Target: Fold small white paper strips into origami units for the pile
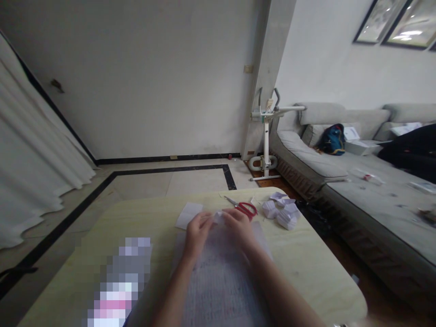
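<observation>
Between my left hand (pixel 197 229) and my right hand (pixel 240 227) is a small folded piece of white paper (pixel 218 217). The fingers of both hands are closed on it from either side. Beneath them lies a large sheet covered with lines of writing (pixel 221 281), too blurred to read. A blank white paper (pixel 189 215) rests just beyond my left hand. Red-handled scissors (pixel 245 209) lie behind my right hand, their blades pointing to the far left. To the right sit several crumpled or folded white papers (pixel 286 215).
The pale wooden table (pixel 313 272) has rounded corners. A pixelated patch (pixel 119 281) hides something at its left. A grey sofa (pixel 368 195) stands to the right, holding a blue backpack (pixel 333 140). A white exercise machine (pixel 266 141) stands by the wall.
</observation>
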